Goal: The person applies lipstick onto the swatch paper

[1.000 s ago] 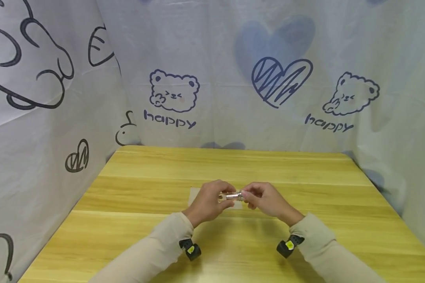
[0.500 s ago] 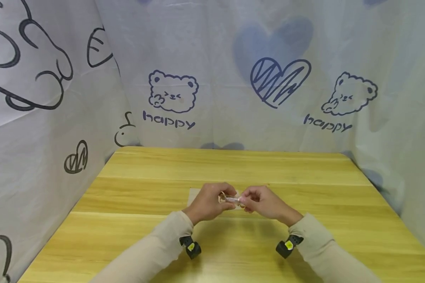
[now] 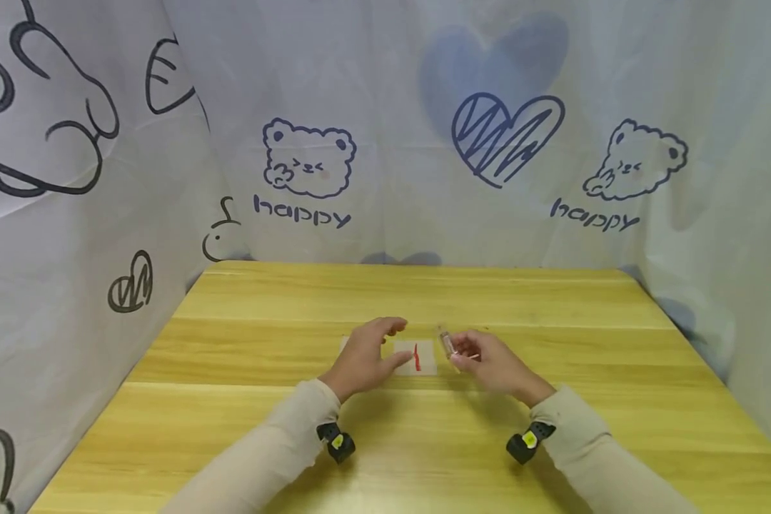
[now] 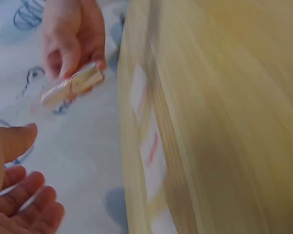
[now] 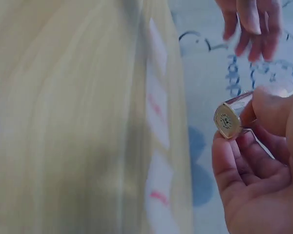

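A small clear cosmetic tube (image 3: 446, 343) is pinched between the thumb and fingers of my right hand (image 3: 491, 363). Its faceted base, seen in the right wrist view, carries a round printed label (image 5: 225, 122). A thin pale stick-like thing (image 5: 259, 140) crosses the same fingers; its kind is unclear. My left hand (image 3: 360, 360) holds nothing, its thumb and fingers spread apart. Beneath and beside that hand lies a white paper piece (image 3: 427, 360) with a red upright mark (image 3: 417, 359). The left wrist view shows the tube (image 4: 73, 87) well away from my left fingers.
Several white paper pieces (image 4: 154, 175) lie in a row on the wood-grain table (image 3: 263, 414), red marks on some. Part of a paper is hidden by my left hand. White sheets (image 3: 385, 143) with bear and heart drawings stand behind and at both sides.
Both hands were on the tube before. My left hand has let go and moved left; my right hand has drawn the tube rightward and tilted it more upright. The red-marked paper is now uncovered.
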`<action>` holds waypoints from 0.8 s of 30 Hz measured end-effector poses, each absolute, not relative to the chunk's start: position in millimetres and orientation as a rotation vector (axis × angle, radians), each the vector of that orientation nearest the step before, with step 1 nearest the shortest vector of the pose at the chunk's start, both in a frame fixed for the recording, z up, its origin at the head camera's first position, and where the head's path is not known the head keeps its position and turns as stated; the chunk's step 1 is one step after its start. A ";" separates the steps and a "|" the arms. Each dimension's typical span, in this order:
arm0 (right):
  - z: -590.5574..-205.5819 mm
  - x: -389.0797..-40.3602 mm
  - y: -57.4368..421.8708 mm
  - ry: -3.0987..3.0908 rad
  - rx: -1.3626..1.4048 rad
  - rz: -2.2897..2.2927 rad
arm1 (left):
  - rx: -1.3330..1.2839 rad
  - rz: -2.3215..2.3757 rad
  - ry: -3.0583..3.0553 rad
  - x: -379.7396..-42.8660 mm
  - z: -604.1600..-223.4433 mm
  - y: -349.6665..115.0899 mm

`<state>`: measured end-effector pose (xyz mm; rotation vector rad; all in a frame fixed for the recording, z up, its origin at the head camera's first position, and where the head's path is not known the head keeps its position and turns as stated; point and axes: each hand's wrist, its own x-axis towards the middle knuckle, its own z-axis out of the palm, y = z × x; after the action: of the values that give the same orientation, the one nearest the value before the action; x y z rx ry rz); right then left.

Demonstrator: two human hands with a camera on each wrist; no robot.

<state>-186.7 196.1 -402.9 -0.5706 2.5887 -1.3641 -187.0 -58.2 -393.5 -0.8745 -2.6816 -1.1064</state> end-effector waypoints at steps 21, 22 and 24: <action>-427.9 -190.1 253.3 3.035 -0.157 -1.062 | -0.784 -0.711 -3.058 -183.5 -426.3 -114.7; -428.2 -190.0 253.9 3.045 -0.172 -1.046 | -0.790 -0.700 -3.068 -183.2 -426.5 -115.1; -428.2 -189.7 254.2 3.057 -0.198 -1.025 | -0.796 -0.687 -3.080 -182.8 -426.8 -115.5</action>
<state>-189.7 254.2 -428.2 -0.1975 3.0566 -1.0251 -182.8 -115.5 -426.8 -0.7957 -3.0803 -0.6867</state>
